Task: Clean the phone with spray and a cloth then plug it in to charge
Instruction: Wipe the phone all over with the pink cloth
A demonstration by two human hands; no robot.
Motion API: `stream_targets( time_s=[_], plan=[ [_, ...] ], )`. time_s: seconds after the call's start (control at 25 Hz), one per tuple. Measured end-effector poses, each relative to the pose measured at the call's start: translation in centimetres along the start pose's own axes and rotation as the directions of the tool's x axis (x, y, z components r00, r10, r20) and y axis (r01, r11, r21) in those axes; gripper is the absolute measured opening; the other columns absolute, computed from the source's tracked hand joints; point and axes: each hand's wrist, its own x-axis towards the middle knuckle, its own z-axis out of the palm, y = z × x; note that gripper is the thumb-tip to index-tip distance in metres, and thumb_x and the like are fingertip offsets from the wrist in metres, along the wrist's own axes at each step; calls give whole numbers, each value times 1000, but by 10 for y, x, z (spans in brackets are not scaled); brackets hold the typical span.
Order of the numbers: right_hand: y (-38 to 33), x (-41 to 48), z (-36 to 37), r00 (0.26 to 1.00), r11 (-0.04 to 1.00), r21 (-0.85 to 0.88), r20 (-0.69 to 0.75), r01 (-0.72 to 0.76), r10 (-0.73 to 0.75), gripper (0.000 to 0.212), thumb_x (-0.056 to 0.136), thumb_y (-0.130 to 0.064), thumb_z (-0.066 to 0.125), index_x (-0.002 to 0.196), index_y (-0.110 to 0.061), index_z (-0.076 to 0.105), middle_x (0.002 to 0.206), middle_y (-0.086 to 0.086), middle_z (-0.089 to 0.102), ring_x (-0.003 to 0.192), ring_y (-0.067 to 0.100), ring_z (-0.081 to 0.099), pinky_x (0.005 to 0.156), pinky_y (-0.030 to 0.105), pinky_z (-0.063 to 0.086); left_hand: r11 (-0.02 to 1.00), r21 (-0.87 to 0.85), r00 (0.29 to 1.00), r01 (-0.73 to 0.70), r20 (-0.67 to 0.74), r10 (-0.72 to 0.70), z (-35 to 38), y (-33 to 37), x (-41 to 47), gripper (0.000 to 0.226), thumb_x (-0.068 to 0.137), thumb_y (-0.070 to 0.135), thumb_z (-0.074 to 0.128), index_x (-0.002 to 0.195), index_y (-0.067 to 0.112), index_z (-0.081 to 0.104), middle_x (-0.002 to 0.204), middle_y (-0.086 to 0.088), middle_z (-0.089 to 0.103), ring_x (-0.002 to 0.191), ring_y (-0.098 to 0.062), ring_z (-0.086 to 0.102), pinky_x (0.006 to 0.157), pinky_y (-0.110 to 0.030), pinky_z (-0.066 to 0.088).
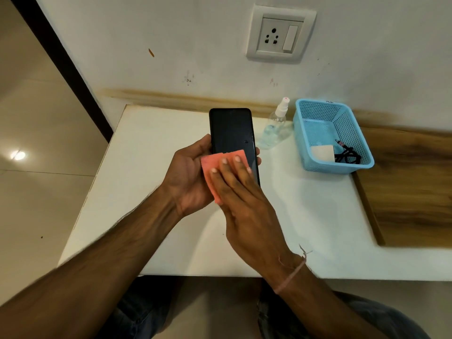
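Phone (pixel 231 133): black, screen dark, held upright above the white counter (pixel 156 182), its lower part hidden behind the cloth and the hands; a small droplet or mark shows on the glass near the right edge.
Left hand (pixel 188 177): cups the phone from the left and behind, thumb along the left edge, fingertips just showing past the right edge; the fingers are closed around the phone.
Cloth (pixel 221 165): small, pink-orange, lying flat against the lower half of the screen.
Right hand (pixel 241 199): laid flat over the cloth, pressing it to the phone; its fingers (pixel 223 172) are straight and close together, not curled around anything. A thin thread band circles the wrist.
Spray bottle (pixel 276 126): clear with a white nozzle, standing on the counter just right of the phone and just left of the basket.
Basket (pixel 315 113): light blue, perforated, on the counter against the wall; inside lie a white charger block (pixel 322 152) and a black cable (pixel 347 155), touching each other.
Wall socket (pixel 280 35): white plate with a switch, on the wall above the counter, nothing plugged in.
Wooden panel (pixel 411 187): brown, on the counter at the right, beside the basket.
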Motion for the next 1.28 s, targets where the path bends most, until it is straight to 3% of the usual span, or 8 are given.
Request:
stream_targets(
  time_s=[0.16,0.28,0.44,0.68,0.84,0.92,1.16,1.28],
  plan=[
    [5,-27,-20,987,989,-73,103,129,-121,55,97,-14,49,149,-11,31,158,6,26,149,27,16,118,47,26,998,-66,998,-4,66,8,-7,5,-2,66,105,48,29,153,3,34,161,-21,28,148,-36,29,123,-48,19],
    [14,-8,-37,997,999,-54,79,-8,12,48,103,-25,34,149,-10,33,158,5,25,150,25,12,119,48,22,998,-54,994,-15,104,21,-10,3,-2,68,103,53,31,149,3,42,154,-21,41,137,-35,46,116,-47,35],
    [-1,64,-33,973,972,41,19,-231,230,49,104,-22,33,150,-9,26,160,7,16,149,18,1,122,42,16,999,-30,997,-21,72,23,-5,-4,-2,64,94,55,45,136,10,61,134,-16,64,118,-32,65,97,-45,54],
    [-20,-33,-26,993,997,-37,99,68,-64,51,102,-26,36,150,-10,29,160,5,21,149,20,13,121,37,20,991,-136,998,-7,63,16,-14,0,-1,75,99,59,36,146,2,46,145,-21,48,126,-36,49,117,-55,29],
    [2,30,-43,983,985,-5,68,-170,170,49,105,-25,31,151,-10,26,160,5,15,149,17,3,121,38,18,997,-81,998,3,69,2,-9,-6,-4,62,95,55,47,126,7,68,123,-16,70,108,-31,69,94,-44,56],
    [1,77,-47,957,960,23,96,-279,275,48,105,-22,31,152,-13,23,162,4,10,149,15,-3,122,38,14,997,-75,999,3,41,0,-6,-10,-6,57,91,53,51,122,10,72,119,-15,72,105,-31,71,89,-43,59],
    [-34,-30,-31,983,1000,29,183,13,-18,51,104,-33,27,152,-14,25,161,-1,15,150,15,6,122,36,16,994,-109,998,10,65,-3,-10,-5,-6,76,97,61,38,145,3,48,133,-19,58,113,-34,59,107,-50,40],
    [-14,-33,-44,991,1000,-24,133,-3,6,50,103,-31,31,151,-14,29,160,0,19,149,16,12,119,37,22,993,-116,998,-10,66,18,-12,-6,-5,74,97,61,38,140,4,55,130,-20,61,112,-35,61,104,-49,46]
  ],
)
